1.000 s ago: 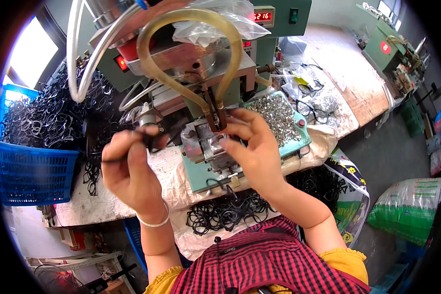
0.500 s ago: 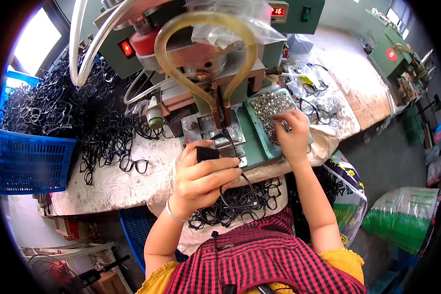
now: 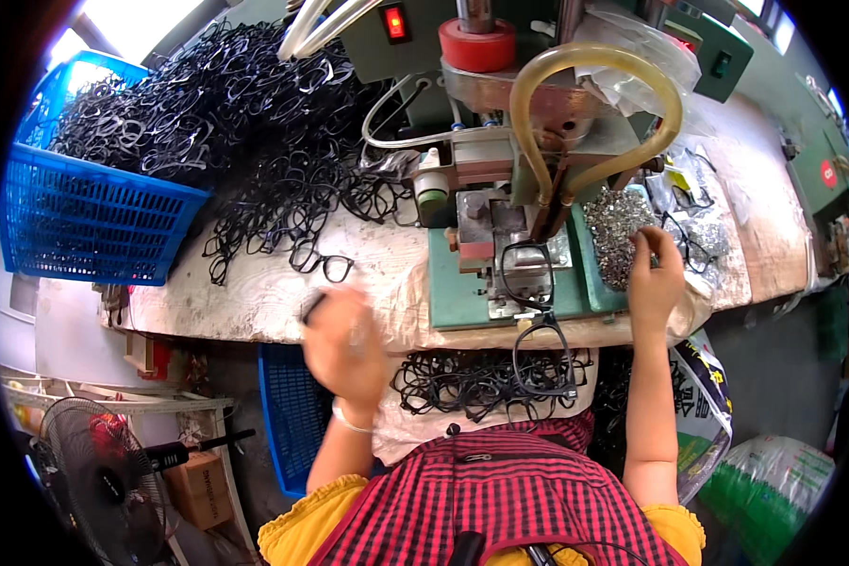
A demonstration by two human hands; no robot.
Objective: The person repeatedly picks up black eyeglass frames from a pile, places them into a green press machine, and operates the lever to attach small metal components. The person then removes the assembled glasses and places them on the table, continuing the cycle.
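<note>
A black spectacle frame (image 3: 541, 356) sits at the press's metal jig (image 3: 528, 300), one rim against the jig and the other hanging past the front of the green base. My left hand (image 3: 347, 347) is off to the left of it, smeared by motion. A black piece (image 3: 313, 307) shows at its fingers; I cannot tell whether it is worn or held. Over the right side of a green tray (image 3: 606, 300) is my right hand (image 3: 658, 278), fingertips bent together at the small metal parts (image 3: 618, 231). Whatever it pinches is hidden.
Above the jig stands the press with a yellowish hose loop (image 3: 670, 90) and copper-coloured prongs (image 3: 549, 222). A heap of black spectacle frames (image 3: 255, 104) and a blue basket (image 3: 99, 222) are at left. More frames (image 3: 472, 387) lie below the table edge. A fan (image 3: 94, 472) stands lower left.
My left hand has let go of the spectacle frame and moved away left; the frame stays at the jig. My right hand remains at the metal parts. The whole view has shifted.
</note>
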